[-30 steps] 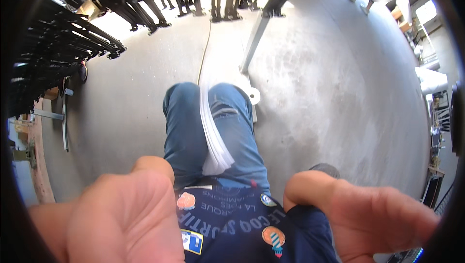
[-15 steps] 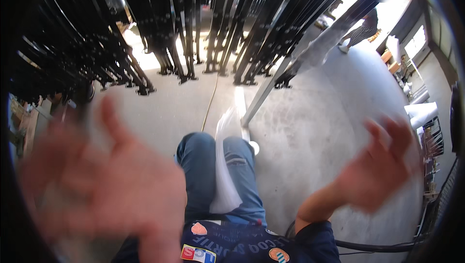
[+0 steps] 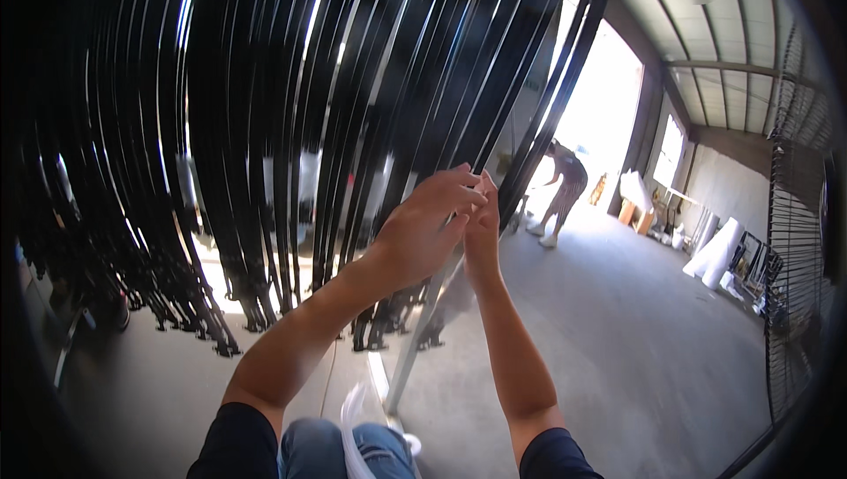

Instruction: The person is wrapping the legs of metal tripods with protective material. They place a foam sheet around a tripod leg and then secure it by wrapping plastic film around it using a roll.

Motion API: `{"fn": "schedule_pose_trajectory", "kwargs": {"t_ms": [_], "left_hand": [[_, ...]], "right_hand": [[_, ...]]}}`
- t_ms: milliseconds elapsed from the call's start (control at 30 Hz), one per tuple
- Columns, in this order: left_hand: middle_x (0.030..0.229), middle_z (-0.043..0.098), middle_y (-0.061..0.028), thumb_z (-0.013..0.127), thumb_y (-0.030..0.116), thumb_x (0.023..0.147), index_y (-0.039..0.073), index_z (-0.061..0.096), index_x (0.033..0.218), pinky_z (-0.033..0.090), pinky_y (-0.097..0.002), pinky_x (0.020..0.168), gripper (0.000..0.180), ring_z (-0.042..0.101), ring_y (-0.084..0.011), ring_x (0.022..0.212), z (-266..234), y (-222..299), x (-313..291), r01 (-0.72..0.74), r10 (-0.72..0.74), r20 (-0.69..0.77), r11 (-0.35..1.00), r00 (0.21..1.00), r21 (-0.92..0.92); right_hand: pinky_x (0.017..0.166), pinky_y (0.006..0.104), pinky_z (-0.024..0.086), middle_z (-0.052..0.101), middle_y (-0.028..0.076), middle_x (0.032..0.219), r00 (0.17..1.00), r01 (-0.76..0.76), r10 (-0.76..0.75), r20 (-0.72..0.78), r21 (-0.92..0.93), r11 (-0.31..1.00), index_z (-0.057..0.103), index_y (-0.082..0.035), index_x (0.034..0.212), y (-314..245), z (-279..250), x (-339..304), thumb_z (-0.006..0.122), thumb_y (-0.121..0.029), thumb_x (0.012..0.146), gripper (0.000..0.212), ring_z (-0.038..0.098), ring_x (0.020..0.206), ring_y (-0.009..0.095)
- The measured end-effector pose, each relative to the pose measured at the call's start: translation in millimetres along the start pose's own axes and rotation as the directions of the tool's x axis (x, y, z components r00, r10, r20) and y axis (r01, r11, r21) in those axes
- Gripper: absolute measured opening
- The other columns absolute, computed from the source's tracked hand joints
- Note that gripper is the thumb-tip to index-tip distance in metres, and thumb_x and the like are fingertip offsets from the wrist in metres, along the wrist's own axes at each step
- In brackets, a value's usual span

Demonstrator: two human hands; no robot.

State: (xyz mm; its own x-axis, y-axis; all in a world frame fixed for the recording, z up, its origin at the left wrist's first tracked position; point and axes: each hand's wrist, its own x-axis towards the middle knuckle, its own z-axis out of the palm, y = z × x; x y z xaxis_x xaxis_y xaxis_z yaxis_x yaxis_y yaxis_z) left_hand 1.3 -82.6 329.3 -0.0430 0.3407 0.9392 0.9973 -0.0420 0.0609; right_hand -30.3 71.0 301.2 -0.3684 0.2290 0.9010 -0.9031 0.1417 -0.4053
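Long black strips [image 3: 247,126] hang in a dense row before me, many with small hooked lower ends. Both hands are raised to the right part of this row, their fingertips close together. My left hand [image 3: 419,228] reaches across with its fingers bent toward the right one. Upright beside it, my right hand [image 3: 482,223] has its fingers curled in at the edge of a strip. What lies between the fingertips is too small to make out. A bundle of translucent white strips [image 3: 355,439] lies over my jeans.
A pale metal post [image 3: 410,355] slants down behind the strips to the floor. Farther right, another person [image 3: 563,188] bends near a bright doorway. White rolls [image 3: 716,254] lean by the far wall, and a wire mesh rack [image 3: 790,241] stands at the right.
My hands were spread apart low on both sides, fingers open; they have come up and together at the strips. The view has tilted up, showing more of the strips and the hall.
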Motion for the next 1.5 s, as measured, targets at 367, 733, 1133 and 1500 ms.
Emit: {"fn": "schedule_pose_trajectory", "kwargs": {"t_ms": [367, 733, 1133, 1500], "left_hand": [[0.121, 0.045, -0.0078, 0.063, 0.022, 0.073, 0.007, 0.048, 0.111, 0.018, -0.0419, 0.105, 0.044, 0.033, -0.0198, 0.123, -23.1, -29.1, 70.3, -0.463, 0.357, 0.334, 0.384, 0.872, 0.798], [0.12, 0.043, -0.0086, 0.062, 0.003, 0.064, 0.007, 0.046, 0.107, 0.013, -0.0478, 0.104, 0.046, 0.034, -0.021, 0.122, -60.1, -28.8, 62.3, -0.357, 0.228, 0.288, 0.382, 0.93, 0.852], [0.108, 0.051, -0.0088, 0.06, -0.002, 0.068, 0.011, 0.062, 0.083, 0.013, -0.0513, 0.104, 0.02, 0.034, -0.0211, 0.121, -54.7, -39.9, 65.4, -0.294, 0.11, 0.275, 0.238, 0.955, 0.926], [0.058, 0.056, 0.0033, 0.061, 0.019, 0.075, 0.015, 0.063, 0.063, 0.033, -0.0272, 0.066, 0.012, 0.052, -0.0113, 0.06, -56.4, -26.9, 78.5, -0.855, -0.597, 0.652, -0.118, 0.468, 0.506]], "right_hand": [[0.069, 0.0248, 0.043, 0.059, 0.004, 0.081, 0.94, -0.26, 0.228, 0.254, 0.098, 0.961, 0.054, -0.001, 0.094, -9.7, -0.7, 44.1, 0.056, -0.018, 0.084, 0.02, 0.056, 0.075, 0.011], [0.068, 0.0287, 0.049, 0.062, 0.013, 0.085, 0.938, -0.328, 0.301, 0.172, 0.157, 0.932, 0.054, -0.001, 0.087, -29.3, -29.8, 53.2, 0.051, -0.017, 0.087, 0.016, 0.061, 0.074, 0.019], [0.074, 0.032, 0.047, 0.06, 0.016, 0.094, 0.896, -0.406, 0.317, 0.311, 0.285, 0.868, 0.049, -0.004, 0.1, -43.3, -35.5, 52.1, 0.054, -0.02, 0.085, 0.023, 0.06, 0.084, 0.024], [0.082, 0.0371, 0.047, 0.059, 0.019, 0.1, 0.811, -0.427, 0.342, 0.475, 0.082, 0.9, 0.052, -0.003, 0.104, -28.9, -43.3, 58.7, 0.057, -0.018, 0.082, 0.026, 0.058, 0.093, 0.029]]}}
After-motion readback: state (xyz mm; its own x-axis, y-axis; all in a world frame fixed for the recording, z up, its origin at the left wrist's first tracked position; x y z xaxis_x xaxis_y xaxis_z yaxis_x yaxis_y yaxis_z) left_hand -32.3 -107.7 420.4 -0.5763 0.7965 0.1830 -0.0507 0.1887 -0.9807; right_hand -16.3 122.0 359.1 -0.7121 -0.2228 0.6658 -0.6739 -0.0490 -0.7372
